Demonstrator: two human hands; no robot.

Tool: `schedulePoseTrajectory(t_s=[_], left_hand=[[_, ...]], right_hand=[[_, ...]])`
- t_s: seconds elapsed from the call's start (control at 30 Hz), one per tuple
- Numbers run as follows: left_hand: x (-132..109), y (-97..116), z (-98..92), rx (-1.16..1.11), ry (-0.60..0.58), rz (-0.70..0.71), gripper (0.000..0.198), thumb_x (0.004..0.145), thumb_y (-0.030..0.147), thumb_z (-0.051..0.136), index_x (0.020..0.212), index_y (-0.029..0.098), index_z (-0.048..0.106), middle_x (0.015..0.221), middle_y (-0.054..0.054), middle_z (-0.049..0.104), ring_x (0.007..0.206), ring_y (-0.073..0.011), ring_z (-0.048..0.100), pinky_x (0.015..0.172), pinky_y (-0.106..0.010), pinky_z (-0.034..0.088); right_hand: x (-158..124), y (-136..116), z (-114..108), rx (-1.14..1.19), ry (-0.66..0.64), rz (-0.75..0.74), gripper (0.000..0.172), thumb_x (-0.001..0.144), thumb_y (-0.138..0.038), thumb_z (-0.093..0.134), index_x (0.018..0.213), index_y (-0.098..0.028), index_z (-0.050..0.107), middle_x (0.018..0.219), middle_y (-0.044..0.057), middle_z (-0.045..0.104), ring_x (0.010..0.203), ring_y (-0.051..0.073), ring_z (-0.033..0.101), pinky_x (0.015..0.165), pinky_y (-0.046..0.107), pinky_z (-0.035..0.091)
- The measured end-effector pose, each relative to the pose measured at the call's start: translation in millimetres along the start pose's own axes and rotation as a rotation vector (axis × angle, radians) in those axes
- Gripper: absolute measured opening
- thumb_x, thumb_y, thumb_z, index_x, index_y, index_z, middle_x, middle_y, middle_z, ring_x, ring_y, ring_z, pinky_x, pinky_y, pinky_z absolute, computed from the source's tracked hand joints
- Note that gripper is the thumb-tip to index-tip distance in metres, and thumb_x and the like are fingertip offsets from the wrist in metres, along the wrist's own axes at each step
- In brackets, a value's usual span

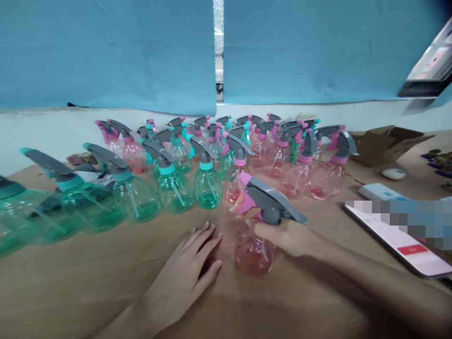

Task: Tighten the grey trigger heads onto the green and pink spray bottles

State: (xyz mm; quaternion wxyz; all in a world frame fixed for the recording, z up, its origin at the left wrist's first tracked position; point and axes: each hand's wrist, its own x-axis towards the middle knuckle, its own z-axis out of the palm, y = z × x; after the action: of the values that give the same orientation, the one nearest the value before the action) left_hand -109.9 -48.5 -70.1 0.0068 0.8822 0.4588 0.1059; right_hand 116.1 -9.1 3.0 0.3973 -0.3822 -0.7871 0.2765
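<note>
My right hand (286,234) grips a pink spray bottle (252,254) around its neck, just under the grey and pink trigger head. The bottle is see-through and its nozzle points to the left and away from me. Flat on the table to the left of it lies my left hand (185,270), fingers spread, holding nothing. Beyond my hands stands a green spray bottle (208,188) with a turquoise collar, beside another pink spray bottle (233,183). Both have a little liquid at the bottom.
Several green bottles (141,200) line the left side, with many pink ones (326,181) at the back and right. An open cardboard box (384,143), a white mouse (393,174) and a phone (402,240) lie on the right. Blue curtains (106,52) hang behind.
</note>
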Motion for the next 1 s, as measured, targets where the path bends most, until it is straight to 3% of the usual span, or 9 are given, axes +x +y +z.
schedulePoseTrajectory(t_s=[0.17, 0.53, 1.0], left_hand=[[-1, -1, 2.7, 0.005, 0.005, -0.002, 0.048, 0.094, 0.040, 0.040, 0.138, 0.021, 0.034, 0.144, -0.006, 0.037, 0.131, -0.0226, 0.033, 0.106, -0.044, 0.030], [-1, -1, 2.8, -0.011, 0.020, -0.004, 0.048, 0.094, 0.039, 0.041, 0.138, 0.021, 0.034, 0.143, -0.006, 0.038, 0.131, -0.0228, 0.033, 0.106, -0.043, 0.030], [0, 2, -0.1, 0.009, 0.007, -0.013, 0.047, 0.095, 0.039, 0.040, 0.137, 0.021, 0.035, 0.143, -0.006, 0.038, 0.131, -0.0219, 0.033, 0.106, -0.043, 0.031]], right_hand=[[1, 7, 6, 0.139, -0.032, -0.001, 0.034, 0.067, -0.014, 0.047, 0.095, -0.025, 0.063, 0.082, 0.000, 0.067, 0.079, 0.018, 0.064, 0.072, 0.031, 0.053], [-2, 1, 8, 0.065, 0.025, 0.044, 0.021, 0.075, -0.022, 0.046, 0.091, -0.025, 0.060, 0.071, 0.000, 0.061, 0.069, 0.018, 0.062, 0.065, 0.032, 0.054], [-2, 3, 12, 0.016, 0.038, 0.121, 0.017, 0.076, -0.026, 0.047, 0.086, -0.025, 0.061, 0.073, 0.001, 0.059, 0.078, 0.021, 0.063, 0.067, 0.035, 0.053]])
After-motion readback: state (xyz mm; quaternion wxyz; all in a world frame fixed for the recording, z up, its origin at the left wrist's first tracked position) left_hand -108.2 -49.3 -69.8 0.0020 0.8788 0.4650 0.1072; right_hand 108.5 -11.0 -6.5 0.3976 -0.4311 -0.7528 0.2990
